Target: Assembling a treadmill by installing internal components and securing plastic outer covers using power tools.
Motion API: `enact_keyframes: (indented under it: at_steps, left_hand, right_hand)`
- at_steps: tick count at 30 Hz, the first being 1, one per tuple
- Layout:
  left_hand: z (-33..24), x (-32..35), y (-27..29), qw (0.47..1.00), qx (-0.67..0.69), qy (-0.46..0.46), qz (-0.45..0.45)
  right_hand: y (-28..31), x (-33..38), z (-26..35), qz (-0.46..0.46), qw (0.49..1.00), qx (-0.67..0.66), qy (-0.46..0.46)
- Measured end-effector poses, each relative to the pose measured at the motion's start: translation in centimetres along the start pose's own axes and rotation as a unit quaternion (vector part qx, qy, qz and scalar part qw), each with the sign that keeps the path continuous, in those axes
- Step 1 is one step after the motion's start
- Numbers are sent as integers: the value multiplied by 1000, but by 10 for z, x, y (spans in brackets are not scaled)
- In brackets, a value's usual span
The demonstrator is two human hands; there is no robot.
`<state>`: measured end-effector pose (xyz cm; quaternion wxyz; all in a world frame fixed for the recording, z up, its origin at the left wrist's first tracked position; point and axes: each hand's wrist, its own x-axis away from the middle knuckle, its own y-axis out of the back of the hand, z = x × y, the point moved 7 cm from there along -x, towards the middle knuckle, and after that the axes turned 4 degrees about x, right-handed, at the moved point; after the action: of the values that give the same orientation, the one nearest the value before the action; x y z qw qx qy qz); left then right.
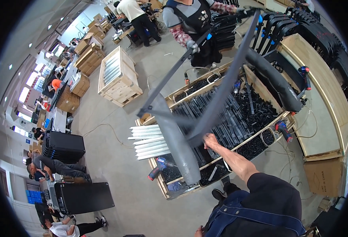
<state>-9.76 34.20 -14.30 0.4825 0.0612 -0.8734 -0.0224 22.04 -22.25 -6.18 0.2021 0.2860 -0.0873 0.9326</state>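
My right hand (210, 141) reaches over the wooden crate (274, 123), fingers curled closed. What they hold, if anything, is hidden. Right beside it is the near corner of a black metal frame (221, 94), smeared by motion; I cannot tell whether my hand touches it. A co-worker's gloved hand (193, 46) grips the frame's far side. Only a bit of my left hand (199, 231) shows at the bottom edge, its fingers unclear. Two grey padded rolls (178, 152) lie across the crate, above many black bars (231, 118).
Power drills (160, 166) lie at the crate's near left corner and on its right side (283, 130). Silvery bars (148, 142) jut out on the left. A slatted wooden box (120, 87) stands beyond. Black frames (316, 27) are stacked at the far right. Cables trail over the floor.
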Motion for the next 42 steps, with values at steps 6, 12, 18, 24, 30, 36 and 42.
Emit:
enact_keyframes:
  at_steps: [6,12,18,24,30,36,42]
  left_hand:
    - [2,-3,-35,988,-114,12,105]
    - [-115,13,-194,938,-150,-113,292]
    - [-195,83,-348,907,57,-35,416]
    - [-203,93,-395,883,48,-72,461]
    - [-211,122,-391,897,79,-83,427]
    - [-249,170,-426,905,170,-117,372]
    - [-261,141,-438,950,183,-101,231]
  right_hand:
    - [18,133,-41,-111,974,132,146]
    - [69,335,-96,-105,986,125,46]
    - [101,488,-119,-119,968,218,-28]
    - [136,550,-121,-106,966,228,-55]
    - [205,525,-104,-46,956,265,-114]
    - [275,454,-44,34,910,403,-94]
    - [307,350,62,28,896,414,161]
